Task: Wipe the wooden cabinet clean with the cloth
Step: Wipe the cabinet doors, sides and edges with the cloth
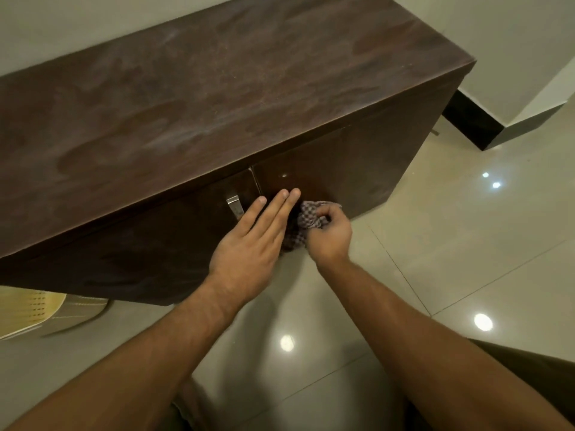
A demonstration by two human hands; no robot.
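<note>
Head view looks down past two bare forearms that reach forward over a glossy tiled floor [435,244] toward a low, dark wooden cabinet [217,98]. Nearest to the viewer of the working parts, the left hand [249,241] lies flat with its fingers straight and together, palm against the cabinet front, fingertips close to the seam between the two doors and just right of a small metal handle [234,206]; it grips nothing. Just beside it, the right hand [329,234] is closed tight around a bunched checked cloth [306,220], which sits pressed against or very near the lower part of the right-hand door, wedged between the two hands. So the cloth is already at the door face, and the right hand is the one that carries it; the unwiped door panel stretches away to the right of it, and the cabinet's long axis runs from lower left to upper right. Farther off, the top of the cabinet shows pale, dusty smears along its length, so it likely needs wiping too. Beyond it stands a plain wall [93,23].
</note>
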